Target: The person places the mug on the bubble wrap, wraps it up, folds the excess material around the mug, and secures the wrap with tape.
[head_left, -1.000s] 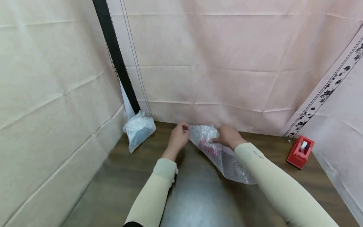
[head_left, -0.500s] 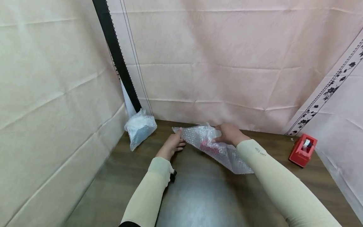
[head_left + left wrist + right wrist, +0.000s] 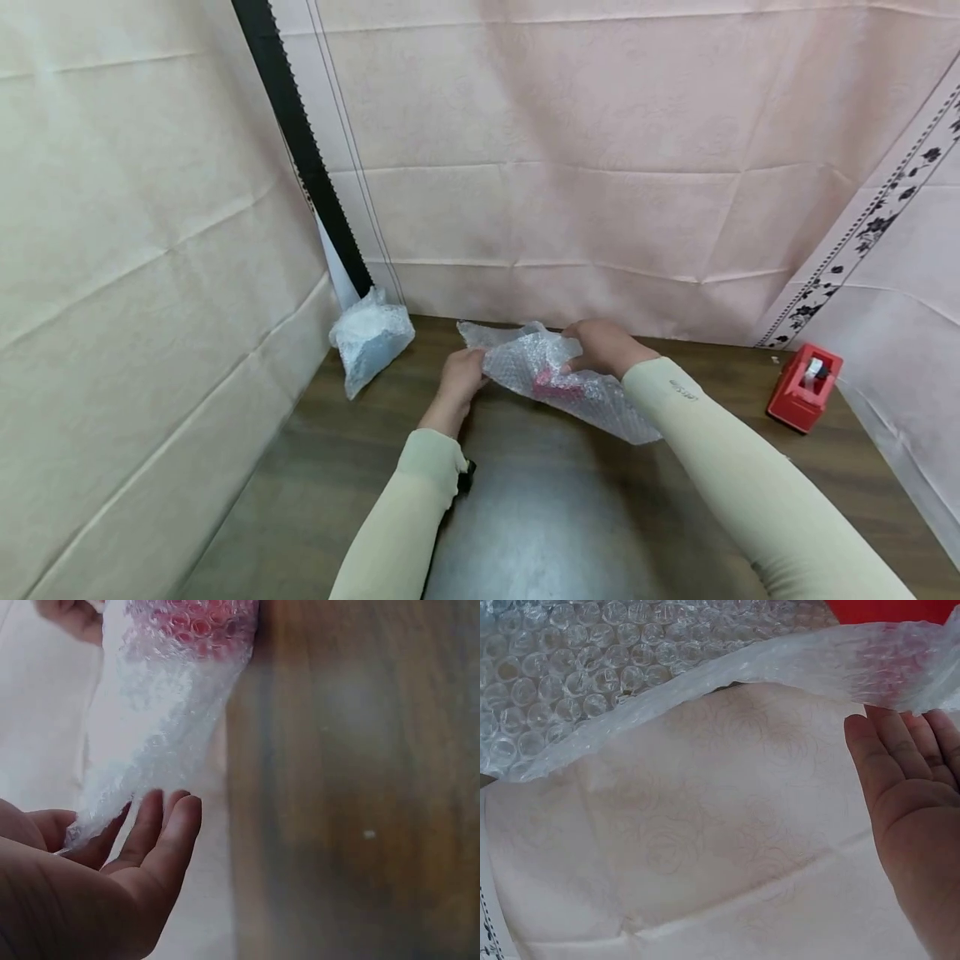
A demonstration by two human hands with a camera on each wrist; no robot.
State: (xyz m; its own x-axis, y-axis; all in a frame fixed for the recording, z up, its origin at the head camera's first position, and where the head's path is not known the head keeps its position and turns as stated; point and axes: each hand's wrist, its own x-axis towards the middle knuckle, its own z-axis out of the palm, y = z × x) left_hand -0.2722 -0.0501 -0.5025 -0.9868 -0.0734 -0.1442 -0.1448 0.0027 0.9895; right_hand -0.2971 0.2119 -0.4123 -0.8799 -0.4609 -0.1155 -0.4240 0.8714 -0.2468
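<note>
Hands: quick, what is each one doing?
Left hand: holds the bubble wrap edge.
Right hand: grips the bubble wrap.

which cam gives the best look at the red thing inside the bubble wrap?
Left wrist: the red item fills the top of frame, close, seen through the bubble wrap. Head view shows it only as a small pink-red patch between the hands. Right wrist catches a faint red tint at the wrap's right end.

My dark wooden table carries a bubble-wrapped bundle at the frame's left-centre corner, a red tape dispenser at far right, and the bubble wrap sheet mid-frame.
</note>
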